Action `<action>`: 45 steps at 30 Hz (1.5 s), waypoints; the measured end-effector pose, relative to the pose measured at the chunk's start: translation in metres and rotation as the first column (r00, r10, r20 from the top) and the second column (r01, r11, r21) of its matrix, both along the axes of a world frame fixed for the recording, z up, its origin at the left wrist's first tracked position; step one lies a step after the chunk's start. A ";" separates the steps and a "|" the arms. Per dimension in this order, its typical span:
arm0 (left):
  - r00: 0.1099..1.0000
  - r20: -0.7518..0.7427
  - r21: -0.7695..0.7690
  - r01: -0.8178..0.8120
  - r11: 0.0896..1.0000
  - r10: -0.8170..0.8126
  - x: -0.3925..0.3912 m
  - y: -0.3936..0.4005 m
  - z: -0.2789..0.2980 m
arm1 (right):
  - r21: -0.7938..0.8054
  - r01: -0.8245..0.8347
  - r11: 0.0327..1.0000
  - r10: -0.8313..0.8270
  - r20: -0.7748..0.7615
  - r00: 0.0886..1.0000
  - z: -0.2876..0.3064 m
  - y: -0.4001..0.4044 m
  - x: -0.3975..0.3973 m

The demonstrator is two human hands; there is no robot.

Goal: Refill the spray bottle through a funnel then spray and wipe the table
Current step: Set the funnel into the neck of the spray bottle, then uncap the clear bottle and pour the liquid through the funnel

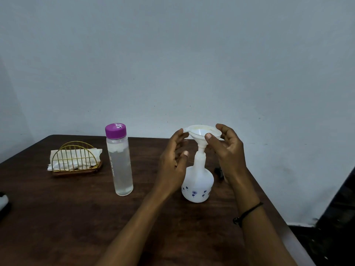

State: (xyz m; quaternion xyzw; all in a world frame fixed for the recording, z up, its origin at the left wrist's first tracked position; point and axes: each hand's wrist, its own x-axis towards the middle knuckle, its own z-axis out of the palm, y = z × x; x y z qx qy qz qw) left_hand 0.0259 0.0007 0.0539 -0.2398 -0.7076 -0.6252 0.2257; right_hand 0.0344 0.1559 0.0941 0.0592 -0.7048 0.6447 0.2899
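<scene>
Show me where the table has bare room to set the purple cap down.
Bare wood runs across the table in front of the napkin holder and water bottle, toward the near edge. A narrower patch lies between holder and bottle. It is crowded around the spray bottle, where the left hand and right hand steady the funnel.

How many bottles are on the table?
2. The clear bottle with a purple cap stands left of the hands. The white bottle with a funnel stands between the hands.
</scene>
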 end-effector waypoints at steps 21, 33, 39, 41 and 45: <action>0.989 0.002 0.053 -0.150 0.987 0.150 0.000 -0.006 -0.005 | 0.212 0.235 0.948 -0.182 -0.244 0.953 -0.011 -0.008 0.003; 0.833 -0.322 0.110 -0.438 0.892 0.449 0.008 -0.055 0.005 | 0.280 0.329 0.902 -0.056 -0.680 0.731 -0.006 -0.094 0.021; 0.597 -0.451 0.132 -0.690 0.711 0.663 -0.005 -0.100 0.006 | 0.415 0.009 0.910 0.155 -0.361 0.920 -0.004 -0.144 -0.003; 0.571 -0.421 0.120 -0.735 0.667 0.705 -0.011 -0.115 0.003 | 0.386 -0.082 0.919 0.180 -0.224 0.958 -0.004 -0.153 -0.014; 0.631 -0.280 0.054 -0.742 0.668 0.723 -0.024 -0.137 -0.006 | 0.384 -0.125 0.915 0.199 -0.160 0.967 -0.005 -0.169 -0.029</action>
